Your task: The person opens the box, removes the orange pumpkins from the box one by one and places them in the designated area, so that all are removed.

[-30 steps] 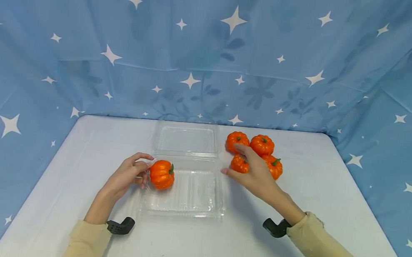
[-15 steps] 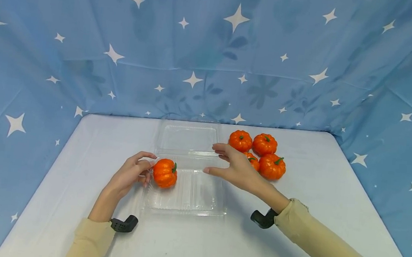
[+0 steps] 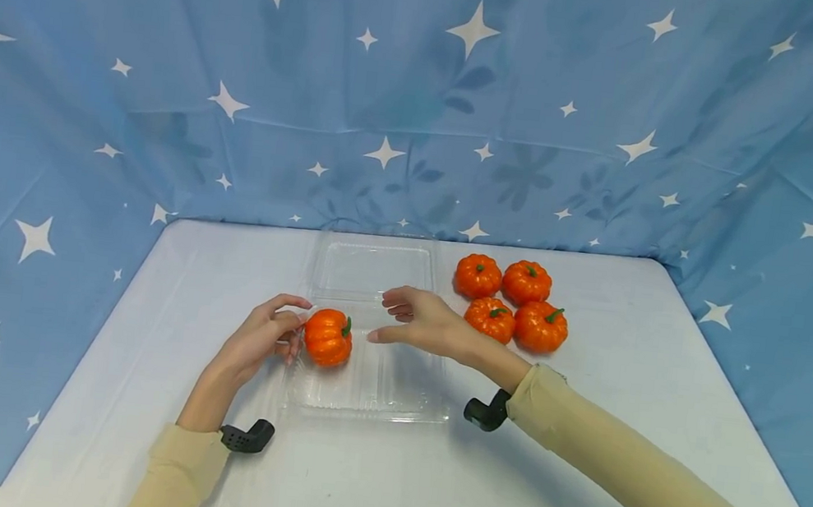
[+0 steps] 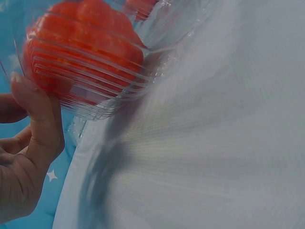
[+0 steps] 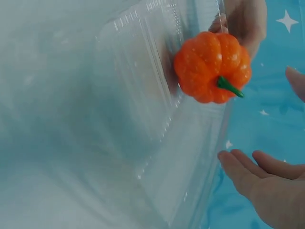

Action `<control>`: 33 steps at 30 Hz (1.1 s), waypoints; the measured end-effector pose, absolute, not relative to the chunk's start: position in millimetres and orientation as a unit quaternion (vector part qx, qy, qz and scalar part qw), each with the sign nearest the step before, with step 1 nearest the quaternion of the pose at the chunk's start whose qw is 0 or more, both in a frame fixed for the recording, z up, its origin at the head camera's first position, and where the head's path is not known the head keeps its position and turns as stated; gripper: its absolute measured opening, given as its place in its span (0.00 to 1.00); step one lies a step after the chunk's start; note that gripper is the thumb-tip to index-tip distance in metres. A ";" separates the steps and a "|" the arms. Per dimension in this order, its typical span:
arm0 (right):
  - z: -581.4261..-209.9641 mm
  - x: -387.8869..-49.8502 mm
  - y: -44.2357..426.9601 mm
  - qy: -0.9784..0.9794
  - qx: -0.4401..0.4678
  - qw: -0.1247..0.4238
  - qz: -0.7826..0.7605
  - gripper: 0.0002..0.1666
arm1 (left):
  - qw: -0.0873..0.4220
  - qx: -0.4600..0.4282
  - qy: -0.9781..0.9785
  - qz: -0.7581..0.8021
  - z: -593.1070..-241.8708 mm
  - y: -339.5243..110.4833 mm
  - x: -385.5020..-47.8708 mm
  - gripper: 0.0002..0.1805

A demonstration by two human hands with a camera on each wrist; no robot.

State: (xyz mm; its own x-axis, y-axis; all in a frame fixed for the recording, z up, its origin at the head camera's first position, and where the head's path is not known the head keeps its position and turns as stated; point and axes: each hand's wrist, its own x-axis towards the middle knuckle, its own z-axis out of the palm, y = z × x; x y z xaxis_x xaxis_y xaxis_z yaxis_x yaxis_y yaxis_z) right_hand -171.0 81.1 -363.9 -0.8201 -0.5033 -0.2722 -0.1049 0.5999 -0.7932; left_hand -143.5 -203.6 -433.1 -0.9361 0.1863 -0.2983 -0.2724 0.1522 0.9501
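Note:
An orange toy pumpkin (image 3: 327, 338) with a green stem sits inside the left end of a clear plastic clamshell box (image 3: 367, 413). The box lies unfolded, its lid (image 3: 375, 271) toward the back. At the box's left edge my left hand (image 3: 257, 341) pinches the rim beside the pumpkin; in the left wrist view its thumb lies against the clear wall. My right hand (image 3: 429, 324) hovers over the box, right of the pumpkin, with thumb and fingers spread apart and holding nothing. The right wrist view shows a gap between this hand and the pumpkin (image 5: 212, 67).
Several more orange toy pumpkins stand clustered right of the box, among them a back left one (image 3: 478, 276) and a front right one (image 3: 541, 327). All rest on a white-covered table (image 3: 606, 407). A blue star-patterned curtain (image 3: 423, 98) surrounds the back and sides.
My right hand has moved left from the pumpkin cluster to above the box, carrying nothing. The left hand and the pumpkin in the box keep their places.

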 end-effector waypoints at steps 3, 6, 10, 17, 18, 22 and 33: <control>-365.3 -174.4 69.9 0.863 -0.166 0.265 -0.397 0.44 | 0.176 -0.029 0.738 0.651 -433.2 -204.1 -143.7 0.21; -364.3 -176.9 59.4 0.864 -0.158 0.284 -0.384 0.45 | 0.175 -0.028 0.736 0.654 -433.6 -203.8 -145.0 0.21; -362.3 -180.6 47.5 0.867 -0.156 0.302 -0.364 0.45 | 0.173 -0.027 0.736 0.654 -434.2 -204.3 -145.9 0.22; -371.6 -186.2 32.1 0.859 -0.147 0.338 -0.356 0.44 | 0.176 -0.030 0.736 0.653 -433.9 -203.9 -144.6 0.21; -373.0 -186.2 30.0 0.858 -0.148 0.339 -0.357 0.43 | 0.177 -0.029 0.735 0.654 -433.7 -204.1 -144.7 0.21; -379.6 -186.4 22.0 0.857 -0.156 0.339 -0.355 0.43 | 0.175 -0.025 0.733 0.657 -433.5 -205.3 -144.8 0.21; -387.5 -184.6 9.2 0.864 -0.162 0.334 -0.340 0.29 | 0.173 -0.015 0.731 0.660 -435.0 -204.9 -143.7 0.20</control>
